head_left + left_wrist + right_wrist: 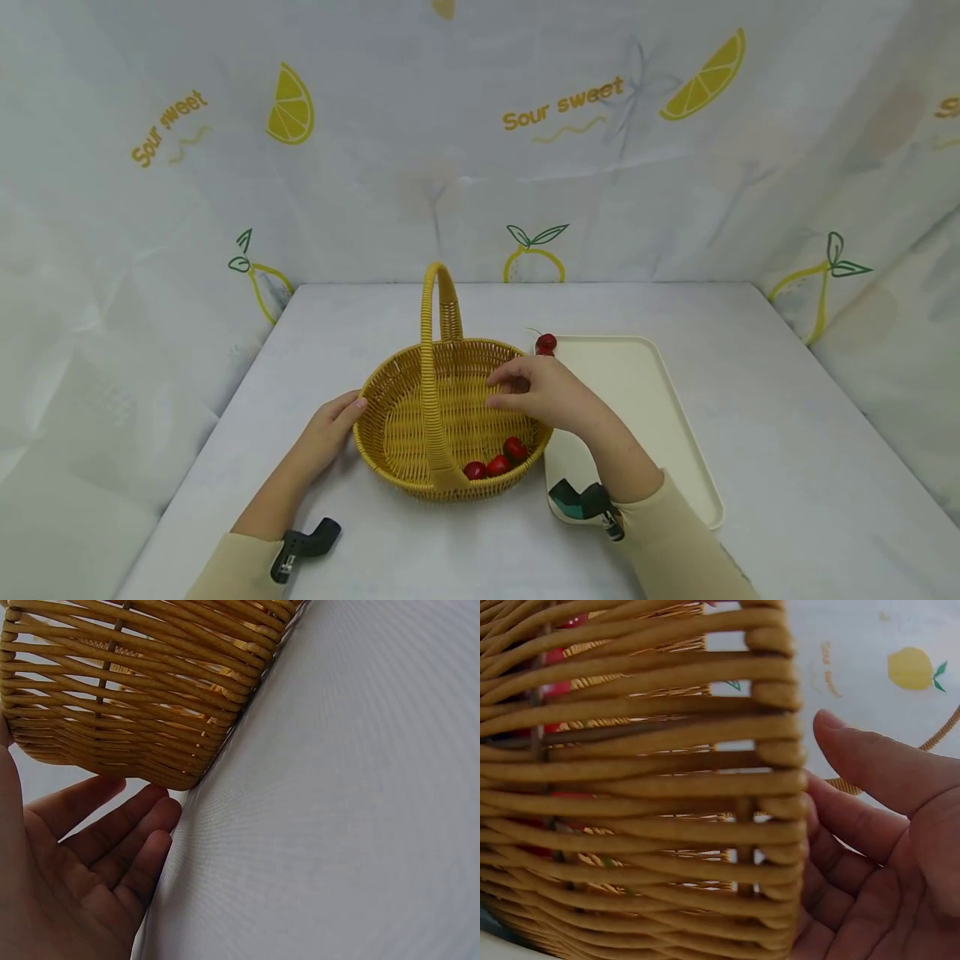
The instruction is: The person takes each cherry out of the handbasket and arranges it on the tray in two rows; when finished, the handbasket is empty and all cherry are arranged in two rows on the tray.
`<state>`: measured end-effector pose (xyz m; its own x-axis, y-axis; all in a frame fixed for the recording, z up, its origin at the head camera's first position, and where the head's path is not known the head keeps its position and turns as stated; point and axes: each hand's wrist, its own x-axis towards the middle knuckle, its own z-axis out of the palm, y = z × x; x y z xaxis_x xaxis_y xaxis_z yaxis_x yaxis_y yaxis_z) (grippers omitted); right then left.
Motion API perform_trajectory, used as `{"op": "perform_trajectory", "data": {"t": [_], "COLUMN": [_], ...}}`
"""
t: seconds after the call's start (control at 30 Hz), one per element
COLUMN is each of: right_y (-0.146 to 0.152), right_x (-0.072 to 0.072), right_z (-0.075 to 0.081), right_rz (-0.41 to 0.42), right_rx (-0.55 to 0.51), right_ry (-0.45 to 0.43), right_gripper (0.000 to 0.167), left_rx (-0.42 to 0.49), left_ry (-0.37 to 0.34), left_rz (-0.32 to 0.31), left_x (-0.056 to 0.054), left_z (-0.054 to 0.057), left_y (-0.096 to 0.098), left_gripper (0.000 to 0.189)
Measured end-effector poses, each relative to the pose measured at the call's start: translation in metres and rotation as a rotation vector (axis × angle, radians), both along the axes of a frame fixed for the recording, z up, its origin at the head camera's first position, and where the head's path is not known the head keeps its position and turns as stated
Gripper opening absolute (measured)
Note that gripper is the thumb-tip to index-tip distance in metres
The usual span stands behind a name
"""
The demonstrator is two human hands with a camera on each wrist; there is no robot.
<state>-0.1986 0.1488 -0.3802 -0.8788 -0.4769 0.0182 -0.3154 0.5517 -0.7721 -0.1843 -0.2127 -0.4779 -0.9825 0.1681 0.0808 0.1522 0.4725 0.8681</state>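
Beneath fingers of right hand (553, 392), thumb held apart: wicker basket (401, 427), three red cherries (498, 466) inside. Against basket side: left hand (330, 427), fingers slightly spread, thumb at rim.

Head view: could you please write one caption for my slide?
Left hand touching a wicker basket with red cherries inside, right hand above its right side, pale tray alongside.

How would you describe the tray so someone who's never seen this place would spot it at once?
On the white table, find the woven yellow basket near the middle. The tray lies just to its right, as the person sees it. Unlike the deep, rounded basket with its tall arched handle, it is flat, cream-coloured and rectangular with rounded corners.
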Motion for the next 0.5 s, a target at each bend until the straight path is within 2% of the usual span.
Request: {"op": "perform_trajectory", "data": {"t": [0.3, 0.5], "right_y": [-0.0029, -0.0075], "right_x": [0.0016, 0.0029], "right_z": [-0.0032, -0.0098], "right_rz": [0.062, 0.136], "right_rx": [0.154, 0.247], "right_ry": [0.019, -0.031], "right_gripper": [0.026, 0.022], "left_rx": [-0.014, 0.005], "left_ry": [-0.005, -0.011], "left_rz": [-0.008, -0.003], "left_x": [-0.0005, 0.0002], "left_z": [0.0003, -0.0005], "left_y": [0.0007, 0.0006], "left_gripper": [0.050, 0.051]}}
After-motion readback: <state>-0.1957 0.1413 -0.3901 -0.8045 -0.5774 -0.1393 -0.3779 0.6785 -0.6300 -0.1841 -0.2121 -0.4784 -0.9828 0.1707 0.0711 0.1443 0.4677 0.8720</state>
